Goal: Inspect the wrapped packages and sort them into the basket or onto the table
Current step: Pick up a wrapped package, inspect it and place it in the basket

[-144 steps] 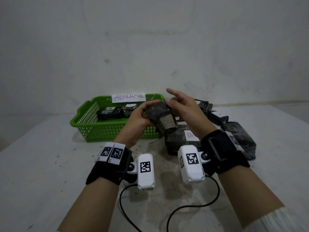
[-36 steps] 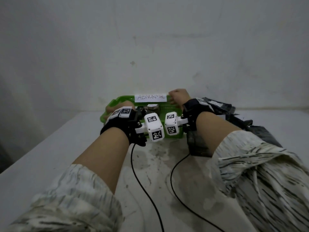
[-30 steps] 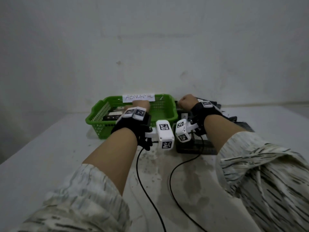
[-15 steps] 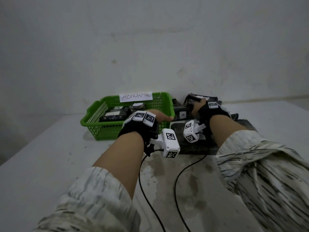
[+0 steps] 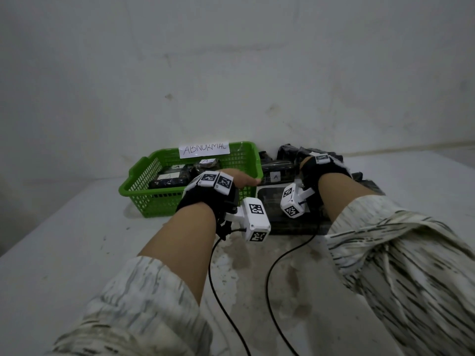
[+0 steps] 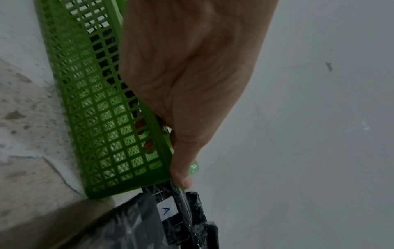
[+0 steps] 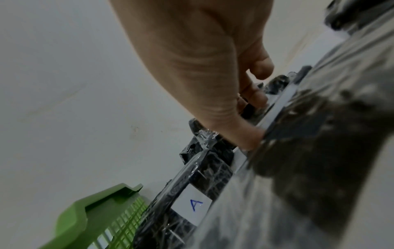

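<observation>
The green basket (image 5: 144, 181) labelled ABNORMAL holds dark wrapped packages (image 5: 168, 178). My left hand (image 5: 244, 179) grips its right rim (image 6: 162, 134); the thumb (image 6: 181, 168) lies outside and the fingers show through the mesh. A pile of dark wrapped packages lies right of the basket, one marked A (image 5: 276, 176) (image 7: 196, 203). My right hand (image 5: 304, 165) reaches into the back of that pile. In the right wrist view its curled fingers (image 7: 255, 99) and thumb pinch a dark wrapped package (image 7: 248, 109). In the head view the wrist strap hides those fingers.
A large flat wrapped package (image 5: 267, 201) lies under my right wrist, with more dark packages (image 5: 365, 183) to the right. The white table (image 5: 77, 240) runs back to a bare wall close behind the basket. Two black cables (image 5: 213, 278) trail toward me.
My left hand came out of the basket and settled on its right rim. My right hand left its fisted pose beside the basket and reached onto the back of the pile.
</observation>
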`<action>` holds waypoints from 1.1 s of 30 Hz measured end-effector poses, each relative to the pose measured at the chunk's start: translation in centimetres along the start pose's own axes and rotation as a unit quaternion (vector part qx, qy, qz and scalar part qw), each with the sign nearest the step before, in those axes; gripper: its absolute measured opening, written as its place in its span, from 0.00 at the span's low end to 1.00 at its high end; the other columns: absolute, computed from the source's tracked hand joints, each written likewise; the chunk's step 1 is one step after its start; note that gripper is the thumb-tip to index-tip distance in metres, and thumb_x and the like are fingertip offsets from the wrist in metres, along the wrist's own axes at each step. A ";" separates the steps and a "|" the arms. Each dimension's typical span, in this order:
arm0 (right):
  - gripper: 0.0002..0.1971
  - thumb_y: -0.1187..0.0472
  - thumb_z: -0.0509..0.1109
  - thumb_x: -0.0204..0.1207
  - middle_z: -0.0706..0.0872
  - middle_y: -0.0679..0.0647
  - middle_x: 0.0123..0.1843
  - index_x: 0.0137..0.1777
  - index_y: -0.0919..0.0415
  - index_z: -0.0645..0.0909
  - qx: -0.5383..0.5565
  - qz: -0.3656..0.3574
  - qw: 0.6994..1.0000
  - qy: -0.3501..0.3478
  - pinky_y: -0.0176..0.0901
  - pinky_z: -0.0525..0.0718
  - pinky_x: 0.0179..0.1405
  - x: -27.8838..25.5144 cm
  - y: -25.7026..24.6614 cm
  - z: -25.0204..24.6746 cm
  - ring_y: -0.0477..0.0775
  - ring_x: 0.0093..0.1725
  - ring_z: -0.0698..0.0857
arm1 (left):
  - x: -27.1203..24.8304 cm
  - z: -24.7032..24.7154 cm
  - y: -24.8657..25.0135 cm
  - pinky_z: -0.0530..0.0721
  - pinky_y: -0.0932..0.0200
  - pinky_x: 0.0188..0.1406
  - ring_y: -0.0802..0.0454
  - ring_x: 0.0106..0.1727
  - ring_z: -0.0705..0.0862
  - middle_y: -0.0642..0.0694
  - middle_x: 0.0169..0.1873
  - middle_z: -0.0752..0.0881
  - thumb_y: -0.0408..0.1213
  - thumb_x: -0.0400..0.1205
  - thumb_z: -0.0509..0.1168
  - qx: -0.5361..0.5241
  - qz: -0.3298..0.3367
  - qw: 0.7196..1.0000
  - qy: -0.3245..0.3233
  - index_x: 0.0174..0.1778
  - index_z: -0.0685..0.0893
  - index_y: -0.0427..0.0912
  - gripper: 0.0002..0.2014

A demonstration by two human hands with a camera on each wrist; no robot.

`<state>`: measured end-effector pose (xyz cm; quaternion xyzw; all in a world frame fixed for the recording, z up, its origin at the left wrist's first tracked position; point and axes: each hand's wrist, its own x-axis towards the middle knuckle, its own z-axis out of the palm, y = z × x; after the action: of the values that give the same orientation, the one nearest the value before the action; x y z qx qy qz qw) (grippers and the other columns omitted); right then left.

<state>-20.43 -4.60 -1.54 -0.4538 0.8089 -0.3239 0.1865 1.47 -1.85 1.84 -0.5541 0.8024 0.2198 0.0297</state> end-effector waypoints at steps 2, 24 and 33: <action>0.27 0.58 0.71 0.77 0.75 0.68 0.73 0.76 0.58 0.72 -0.100 0.005 0.995 -0.010 0.40 0.89 0.35 -0.5 0.3 -0.8 0.73 0.69 0.77 | -0.1 0.0 0.0 0.64 0.46 0.75 0.43 0.77 0.68 0.43 0.78 0.70 0.60 0.82 0.56 -0.008 0.005 1.000 0.004 0.76 0.73 0.47 0.30; 0.12 0.53 0.55 0.87 0.83 0.55 0.44 0.54 0.55 0.79 0.322 -0.121 0.894 -0.287 0.47 0.87 0.39 -10.7 -5.6 -2.0 0.55 0.41 0.83 | 0.0 0.3 -1.0 0.80 0.49 0.53 0.45 0.58 0.83 0.45 0.60 0.83 0.43 0.84 0.62 -0.555 0.159 0.807 0.123 0.60 0.78 0.48 0.10; 0.13 0.52 0.54 0.88 0.83 0.54 0.49 0.58 0.57 0.77 0.333 -0.183 0.906 -0.185 0.47 0.88 0.26 -11.6 -5.2 0.4 0.54 0.44 0.85 | -1.2 0.2 -1.8 0.85 0.40 0.55 0.46 0.58 0.83 0.48 0.56 0.83 0.40 0.82 0.66 -0.593 0.160 0.784 0.094 0.56 0.80 0.49 0.08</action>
<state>-10.99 3.20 1.87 -0.5575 0.5078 -0.5128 0.4103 3.56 -1.24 1.46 -0.3442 0.5901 0.6007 -0.4153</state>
